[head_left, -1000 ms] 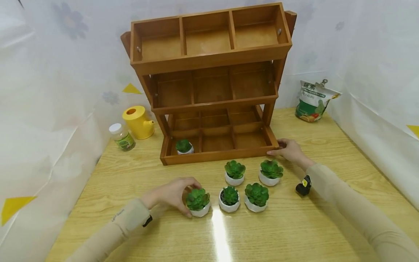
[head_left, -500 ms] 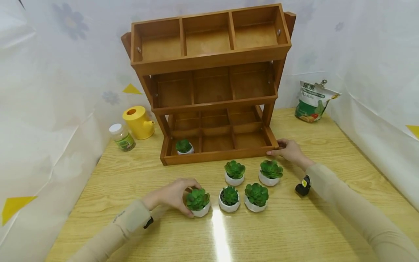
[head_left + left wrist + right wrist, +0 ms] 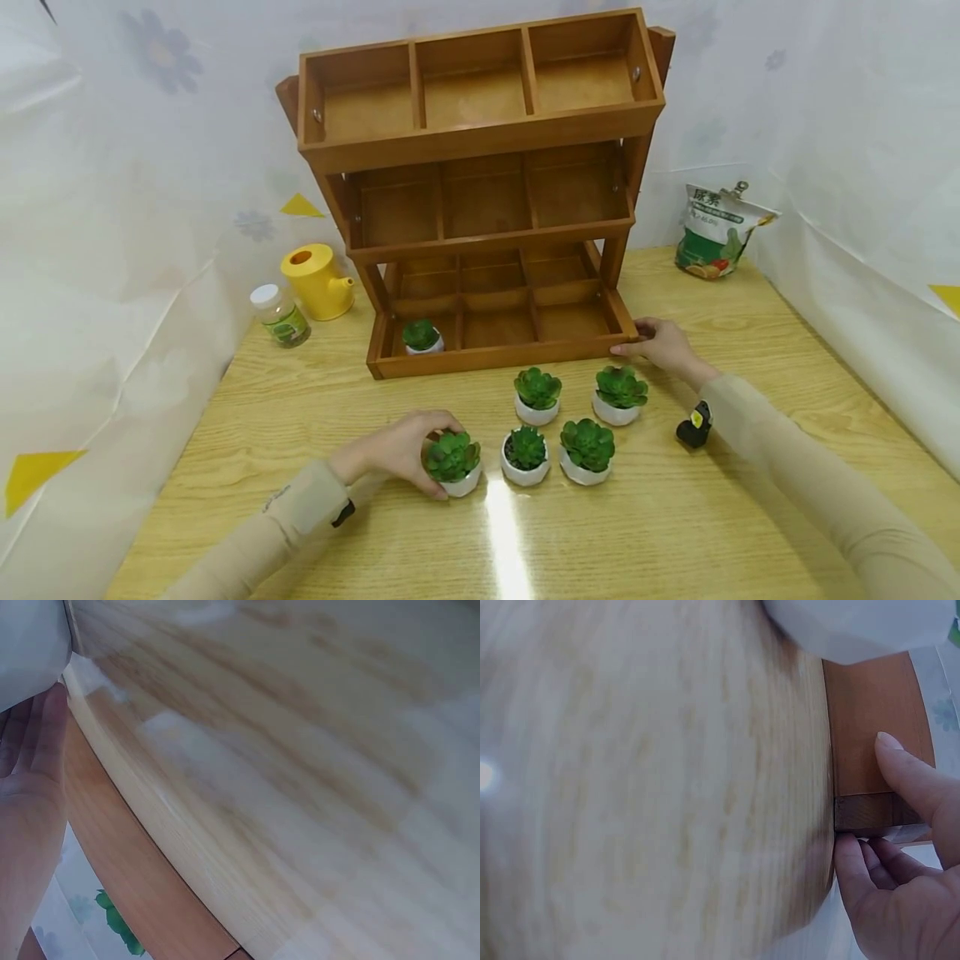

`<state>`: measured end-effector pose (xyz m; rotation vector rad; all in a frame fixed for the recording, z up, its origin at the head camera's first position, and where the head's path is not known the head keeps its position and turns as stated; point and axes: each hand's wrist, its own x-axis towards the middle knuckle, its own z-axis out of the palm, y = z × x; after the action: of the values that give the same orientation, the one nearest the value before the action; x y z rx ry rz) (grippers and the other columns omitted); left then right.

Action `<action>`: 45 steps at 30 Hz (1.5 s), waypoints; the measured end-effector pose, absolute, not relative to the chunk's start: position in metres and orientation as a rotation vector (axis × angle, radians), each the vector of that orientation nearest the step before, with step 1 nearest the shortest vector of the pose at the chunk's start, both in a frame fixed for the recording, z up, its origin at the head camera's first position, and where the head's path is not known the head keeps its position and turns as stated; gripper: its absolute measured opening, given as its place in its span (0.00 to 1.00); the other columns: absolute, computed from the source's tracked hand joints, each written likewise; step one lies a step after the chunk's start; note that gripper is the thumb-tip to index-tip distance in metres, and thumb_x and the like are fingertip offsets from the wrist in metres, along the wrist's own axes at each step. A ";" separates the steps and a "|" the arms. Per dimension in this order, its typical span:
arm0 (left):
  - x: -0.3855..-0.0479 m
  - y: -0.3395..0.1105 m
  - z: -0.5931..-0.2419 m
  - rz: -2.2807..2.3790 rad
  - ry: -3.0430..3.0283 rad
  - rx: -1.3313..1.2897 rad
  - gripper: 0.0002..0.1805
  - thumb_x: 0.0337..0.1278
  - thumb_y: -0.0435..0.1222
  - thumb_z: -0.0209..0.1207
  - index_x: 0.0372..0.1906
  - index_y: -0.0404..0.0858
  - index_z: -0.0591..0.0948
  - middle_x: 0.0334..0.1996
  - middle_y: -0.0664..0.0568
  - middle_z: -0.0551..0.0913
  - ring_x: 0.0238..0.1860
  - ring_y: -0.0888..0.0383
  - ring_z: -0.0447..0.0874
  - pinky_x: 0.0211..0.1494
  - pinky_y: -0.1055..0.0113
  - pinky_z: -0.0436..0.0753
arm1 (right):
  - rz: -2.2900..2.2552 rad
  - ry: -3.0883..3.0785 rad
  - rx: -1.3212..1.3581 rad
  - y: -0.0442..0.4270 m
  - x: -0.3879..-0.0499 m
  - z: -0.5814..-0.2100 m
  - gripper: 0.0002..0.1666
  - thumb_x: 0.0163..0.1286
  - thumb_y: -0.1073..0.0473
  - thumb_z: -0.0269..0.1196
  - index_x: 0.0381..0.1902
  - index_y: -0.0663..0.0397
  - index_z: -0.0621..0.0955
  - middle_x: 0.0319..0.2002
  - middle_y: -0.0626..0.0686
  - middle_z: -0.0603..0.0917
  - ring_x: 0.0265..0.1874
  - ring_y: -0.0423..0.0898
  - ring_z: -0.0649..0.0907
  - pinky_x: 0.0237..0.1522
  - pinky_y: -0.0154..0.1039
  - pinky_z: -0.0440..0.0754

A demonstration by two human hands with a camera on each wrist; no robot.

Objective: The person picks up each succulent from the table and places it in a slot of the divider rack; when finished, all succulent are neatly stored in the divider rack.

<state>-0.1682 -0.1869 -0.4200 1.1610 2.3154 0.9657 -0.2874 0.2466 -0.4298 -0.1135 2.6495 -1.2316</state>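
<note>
My left hand [image 3: 401, 451] holds a green succulent in a white pot [image 3: 459, 483], its thumb at the near side and fingers behind, partly hidden by leaves. In the left wrist view its fingers lie against the white pot [image 3: 30, 645]. The pot stands on the table. With my right hand [image 3: 663, 346] I grip the lower right corner of a three-tier wooden planter rack [image 3: 480, 358]. The right wrist view has the thumb on the rack's front board [image 3: 874, 712] and the fingers round its end. Another potted succulent [image 3: 422, 335] sits in the bottom tier's front left compartment.
More potted succulents stand between the hands: one small spiky plant [image 3: 526, 454] and leafy ones [image 3: 587, 450], [image 3: 538, 396], [image 3: 619, 394]. A yellow watering can [image 3: 318, 283] and a lidded jar [image 3: 281, 317] stand left of the rack. A clipped bag [image 3: 722, 233] stands back right.
The left hand's thumb has slid slightly right along the near side of the pot. The right hand stays on the rack, and the pots have not visibly moved.
</note>
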 end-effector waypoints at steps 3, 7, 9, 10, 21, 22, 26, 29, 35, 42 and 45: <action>-0.168 -0.187 -0.419 0.963 2.321 1.153 0.36 0.32 0.41 0.78 0.53 0.39 0.75 0.50 0.53 0.79 0.50 0.62 0.78 0.55 0.67 0.79 | -1.232 2.652 -0.117 0.246 -0.287 -0.430 0.52 0.58 0.40 0.69 0.68 0.70 0.64 0.62 0.70 0.71 0.58 0.61 0.74 0.55 0.51 0.75; -0.168 -0.186 -0.419 0.960 2.325 1.147 0.36 0.33 0.40 0.78 0.53 0.39 0.76 0.49 0.53 0.80 0.49 0.62 0.78 0.55 0.67 0.79 | -1.232 2.658 -0.119 0.246 -0.287 -0.430 0.52 0.58 0.41 0.69 0.67 0.70 0.64 0.62 0.70 0.71 0.57 0.61 0.75 0.54 0.50 0.75; -0.168 -0.186 -0.419 0.962 2.326 1.147 0.35 0.33 0.40 0.78 0.53 0.39 0.76 0.49 0.53 0.80 0.49 0.62 0.79 0.55 0.67 0.79 | -1.231 2.661 -0.121 0.247 -0.288 -0.430 0.52 0.58 0.41 0.69 0.67 0.70 0.64 0.62 0.70 0.72 0.57 0.61 0.75 0.54 0.49 0.75; -0.168 -0.186 -0.419 0.962 2.326 1.149 0.35 0.33 0.40 0.78 0.53 0.39 0.76 0.49 0.53 0.80 0.49 0.62 0.79 0.55 0.67 0.79 | -1.232 2.661 -0.122 0.247 -0.288 -0.430 0.52 0.58 0.41 0.69 0.67 0.70 0.64 0.62 0.70 0.72 0.57 0.61 0.75 0.54 0.49 0.75; -0.169 -0.184 -0.419 0.938 2.354 1.150 0.35 0.33 0.42 0.78 0.52 0.40 0.76 0.49 0.55 0.80 0.48 0.63 0.78 0.55 0.67 0.79 | -1.242 2.643 -0.109 0.247 -0.287 -0.433 0.51 0.59 0.41 0.69 0.68 0.70 0.64 0.62 0.70 0.71 0.58 0.61 0.74 0.55 0.50 0.75; -0.169 -0.184 -0.419 0.936 2.359 1.151 0.35 0.32 0.42 0.78 0.52 0.40 0.76 0.49 0.55 0.80 0.48 0.63 0.78 0.55 0.67 0.79 | -1.244 2.642 -0.108 0.247 -0.287 -0.434 0.51 0.59 0.41 0.69 0.68 0.70 0.64 0.62 0.70 0.71 0.58 0.61 0.74 0.55 0.51 0.75; -0.172 -0.183 -0.417 0.949 2.381 1.191 0.36 0.31 0.40 0.78 0.52 0.37 0.76 0.47 0.53 0.81 0.48 0.63 0.79 0.55 0.66 0.80 | -1.255 2.635 -0.111 0.247 -0.286 -0.434 0.51 0.59 0.42 0.69 0.68 0.70 0.63 0.62 0.70 0.71 0.58 0.61 0.74 0.56 0.51 0.75; -0.176 -0.181 -0.416 0.949 2.406 1.233 0.36 0.32 0.40 0.78 0.52 0.36 0.76 0.47 0.52 0.81 0.47 0.63 0.79 0.54 0.66 0.80 | -1.262 2.635 -0.117 0.247 -0.285 -0.434 0.50 0.59 0.43 0.69 0.68 0.70 0.63 0.62 0.70 0.71 0.57 0.61 0.74 0.54 0.49 0.75; -0.181 -0.178 -0.414 0.996 2.469 1.246 0.35 0.35 0.41 0.76 0.52 0.36 0.75 0.48 0.51 0.80 0.48 0.59 0.79 0.56 0.63 0.79 | -1.269 2.646 -0.126 0.246 -0.284 -0.433 0.48 0.60 0.44 0.69 0.67 0.70 0.64 0.61 0.70 0.72 0.56 0.61 0.75 0.54 0.49 0.75; -0.191 -0.172 -0.416 1.134 2.641 1.247 0.35 0.34 0.38 0.77 0.53 0.35 0.75 0.48 0.48 0.80 0.48 0.56 0.80 0.55 0.59 0.81 | -1.264 2.654 -0.122 0.246 -0.286 -0.432 0.48 0.60 0.45 0.69 0.67 0.70 0.65 0.60 0.70 0.72 0.56 0.61 0.75 0.55 0.50 0.74; -0.196 -0.169 -0.417 1.168 2.703 1.244 0.36 0.33 0.38 0.78 0.53 0.36 0.75 0.48 0.49 0.79 0.49 0.56 0.80 0.53 0.60 0.81 | -1.272 2.647 -0.118 0.246 -0.287 -0.432 0.48 0.60 0.45 0.69 0.67 0.70 0.64 0.61 0.70 0.72 0.56 0.61 0.75 0.55 0.50 0.74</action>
<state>-0.1962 -0.1690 -0.4170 1.2442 2.7033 1.1682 -0.2867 0.2463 -0.4324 -0.1181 2.6470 -1.2722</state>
